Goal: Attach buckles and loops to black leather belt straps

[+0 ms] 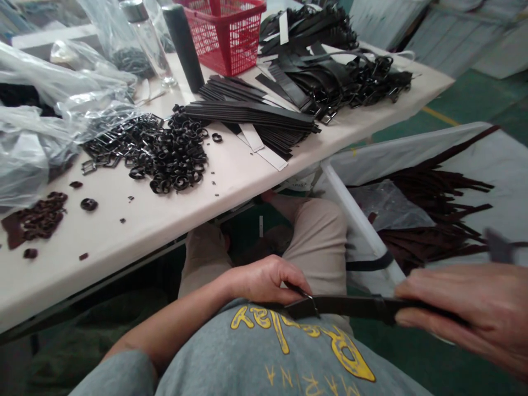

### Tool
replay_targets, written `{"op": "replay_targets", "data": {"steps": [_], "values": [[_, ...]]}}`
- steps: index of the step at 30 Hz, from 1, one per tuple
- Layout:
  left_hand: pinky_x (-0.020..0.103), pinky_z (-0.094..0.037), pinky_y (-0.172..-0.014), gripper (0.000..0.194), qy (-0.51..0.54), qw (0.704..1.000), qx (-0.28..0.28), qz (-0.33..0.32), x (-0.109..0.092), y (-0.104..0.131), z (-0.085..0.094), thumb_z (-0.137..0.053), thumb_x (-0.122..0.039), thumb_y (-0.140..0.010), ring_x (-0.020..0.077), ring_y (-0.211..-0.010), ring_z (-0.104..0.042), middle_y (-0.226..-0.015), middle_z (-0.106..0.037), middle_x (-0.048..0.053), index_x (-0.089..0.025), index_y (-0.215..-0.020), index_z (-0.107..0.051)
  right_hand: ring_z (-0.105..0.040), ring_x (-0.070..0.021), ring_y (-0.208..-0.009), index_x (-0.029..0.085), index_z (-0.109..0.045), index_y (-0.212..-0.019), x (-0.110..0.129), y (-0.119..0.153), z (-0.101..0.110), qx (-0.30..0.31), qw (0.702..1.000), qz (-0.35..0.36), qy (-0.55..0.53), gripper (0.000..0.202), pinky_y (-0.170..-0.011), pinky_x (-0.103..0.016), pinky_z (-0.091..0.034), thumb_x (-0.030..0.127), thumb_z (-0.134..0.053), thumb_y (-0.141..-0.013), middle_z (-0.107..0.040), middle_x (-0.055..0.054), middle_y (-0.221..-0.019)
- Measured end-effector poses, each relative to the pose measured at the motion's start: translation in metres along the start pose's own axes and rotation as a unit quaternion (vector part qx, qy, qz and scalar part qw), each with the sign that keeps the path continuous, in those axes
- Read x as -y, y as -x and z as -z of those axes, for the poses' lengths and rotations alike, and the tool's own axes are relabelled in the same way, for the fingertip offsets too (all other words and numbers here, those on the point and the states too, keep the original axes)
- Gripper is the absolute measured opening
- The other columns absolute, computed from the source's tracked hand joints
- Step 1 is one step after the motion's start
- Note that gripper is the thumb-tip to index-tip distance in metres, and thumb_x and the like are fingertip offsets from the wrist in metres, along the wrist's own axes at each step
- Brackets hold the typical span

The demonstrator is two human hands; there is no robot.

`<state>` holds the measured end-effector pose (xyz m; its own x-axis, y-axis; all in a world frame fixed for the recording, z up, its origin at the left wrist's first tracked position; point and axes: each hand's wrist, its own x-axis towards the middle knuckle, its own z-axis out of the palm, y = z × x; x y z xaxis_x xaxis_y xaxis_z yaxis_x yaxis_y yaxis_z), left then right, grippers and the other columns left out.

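Note:
A dark leather belt [350,309] stretches across my lap, in front of my shirt. My left hand [268,279] is closed on its buckle end, thumb and fingers pinching next to the thin metal buckle [312,301]. Farther right, my right hand [466,313] grips the strap, close to a belt loop [380,309] around it. The strap's far end is hidden behind my right hand.
On the white table [231,192] lie a heap of black belt loops [181,148], metal buckles [119,143], stacked black straps [251,113] and finished-looking belts [355,82]. A red basket [231,44] stands behind. Brown straps [437,192] lie in a white-sided bin [363,220] to my right.

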<state>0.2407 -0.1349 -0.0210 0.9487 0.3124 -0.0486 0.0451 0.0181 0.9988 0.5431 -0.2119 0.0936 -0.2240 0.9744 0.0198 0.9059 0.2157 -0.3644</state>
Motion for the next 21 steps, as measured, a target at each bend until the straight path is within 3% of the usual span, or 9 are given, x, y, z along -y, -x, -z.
{"op": "replay_targets", "data": {"steps": [2,4,6,8,10,13,15,17,21], "values": [[0.023,-0.050,-0.078,0.017,-0.021,0.999,-0.026,-0.006,0.003,-0.009,-0.003,-0.065,-0.027,-0.087,0.0155,-0.081,-0.066,-0.087,-0.074,0.005,-0.019,-0.093,-0.078,-0.059,-0.0179,-0.057,0.037,-0.071,-0.070,0.004,-0.022,0.005,0.085,0.991,0.098,0.026,0.034,-0.060,-0.038,-0.050,0.065,-0.061,-0.086,-0.063,-0.002,-0.060],[0.022,-0.048,-0.072,0.019,0.002,0.997,-0.077,0.014,0.009,-0.018,-0.008,-0.065,-0.032,-0.088,0.0137,-0.075,-0.062,-0.080,-0.071,0.003,-0.017,-0.091,-0.076,-0.063,-0.0204,-0.071,0.036,-0.072,-0.078,0.008,-0.044,0.006,0.030,0.992,0.118,0.008,0.041,-0.091,-0.043,-0.049,0.065,-0.047,-0.092,-0.071,-0.001,-0.073],[0.021,-0.045,-0.065,0.025,0.065,0.988,-0.132,0.041,0.015,-0.026,-0.014,-0.067,-0.040,-0.087,0.0112,-0.067,-0.057,-0.072,-0.065,0.000,-0.016,-0.086,-0.073,-0.066,-0.0232,-0.091,0.035,-0.073,-0.089,0.009,-0.059,0.000,-0.074,0.995,0.072,-0.006,0.039,-0.105,-0.045,-0.041,0.062,-0.045,-0.093,-0.075,-0.001,-0.097],[0.021,-0.044,-0.065,0.034,0.144,0.971,-0.180,0.055,0.019,-0.032,-0.018,-0.073,-0.048,-0.082,0.0099,-0.065,-0.055,-0.070,-0.062,-0.001,-0.014,-0.080,-0.069,-0.066,-0.0234,-0.096,0.032,-0.071,-0.091,0.007,-0.059,-0.013,-0.156,0.987,0.010,-0.028,0.031,-0.097,-0.041,-0.045,0.055,-0.050,-0.092,-0.074,-0.003,-0.103],[0.022,-0.046,-0.067,0.041,0.208,0.951,-0.218,0.064,0.021,-0.036,-0.020,-0.080,-0.052,-0.074,0.0103,-0.065,-0.056,-0.069,-0.063,-0.001,-0.014,-0.076,-0.066,-0.066,-0.0212,-0.078,0.029,-0.069,-0.081,0.002,-0.048,-0.033,-0.185,0.979,-0.048,-0.066,0.028,-0.077,-0.037,-0.049,0.049,-0.053,-0.091,-0.073,-0.003,-0.085],[0.024,-0.048,-0.066,0.047,0.249,0.931,-0.252,0.088,0.019,-0.041,-0.022,-0.085,-0.055,-0.065,0.0123,-0.064,-0.060,-0.068,-0.066,0.001,-0.014,-0.076,-0.065,-0.060,-0.0181,-0.057,0.026,-0.067,-0.070,0.000,-0.023,-0.073,-0.083,0.976,-0.111,-0.167,0.033,-0.058,-0.033,-0.046,0.049,-0.056,-0.090,-0.067,-0.001,-0.064],[0.025,-0.048,-0.066,0.048,0.253,0.927,-0.258,0.104,0.018,-0.043,-0.024,-0.086,-0.057,-0.063,0.0132,-0.064,-0.060,-0.069,-0.067,0.002,-0.015,-0.077,-0.066,-0.066,-0.0203,-0.067,0.025,-0.072,-0.082,0.004,-0.010,-0.103,0.019,0.957,-0.121,-0.262,0.027,-0.063,-0.032,-0.052,0.049,-0.062,-0.088,-0.073,-0.002,-0.076],[0.026,-0.049,-0.068,0.049,0.251,0.926,-0.259,0.113,0.018,-0.045,-0.027,-0.086,-0.058,-0.061,0.0137,-0.066,-0.060,-0.070,-0.067,0.002,-0.015,-0.076,-0.067,-0.071,-0.0247,-0.087,0.023,-0.074,-0.103,0.013,-0.004,-0.131,0.050,0.924,-0.124,-0.359,0.033,-0.077,-0.035,-0.056,0.050,-0.068,-0.085,-0.076,-0.005,-0.097],[0.027,-0.048,-0.074,0.047,0.232,0.930,-0.267,0.101,0.017,-0.050,-0.035,-0.087,-0.057,-0.060,0.0129,-0.071,-0.056,-0.076,-0.065,0.001,-0.015,-0.071,-0.068,-0.069,-0.0286,-0.107,0.021,-0.069,-0.123,0.037,-0.001,-0.168,-0.062,0.838,-0.171,-0.515,0.053,-0.093,-0.042,-0.056,0.057,-0.070,-0.084,-0.073,-0.010,-0.117]]}}
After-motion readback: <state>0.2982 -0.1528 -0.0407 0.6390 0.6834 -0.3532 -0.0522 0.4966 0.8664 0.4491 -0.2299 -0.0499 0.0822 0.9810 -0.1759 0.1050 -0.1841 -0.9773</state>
